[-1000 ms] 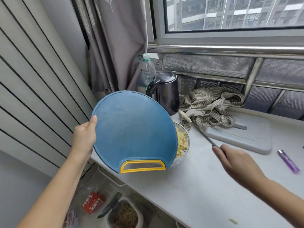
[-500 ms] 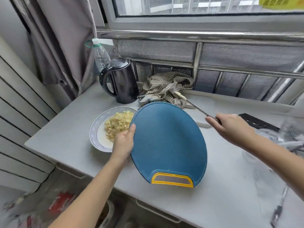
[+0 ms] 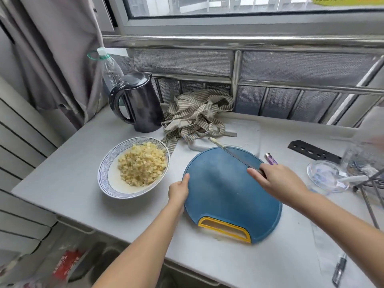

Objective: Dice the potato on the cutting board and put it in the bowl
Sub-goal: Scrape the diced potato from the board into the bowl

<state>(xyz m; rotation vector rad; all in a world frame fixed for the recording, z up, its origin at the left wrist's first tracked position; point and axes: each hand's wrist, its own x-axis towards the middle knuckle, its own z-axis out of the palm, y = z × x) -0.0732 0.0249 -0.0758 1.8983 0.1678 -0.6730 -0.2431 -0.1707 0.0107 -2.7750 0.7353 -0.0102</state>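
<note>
Diced potato (image 3: 142, 164) fills bowl (image 3: 108, 173) beside bare blue cutting board (image 3: 224, 196).

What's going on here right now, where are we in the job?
The dicing looks done. The potato sits in small cubes heaped in the bowl, and the board beside it on the counter is bare. The left hand holds the board's left edge. The right hand grips the knife, whose blade points out over the board's far edge with a few bits stuck near the tip.
</note>
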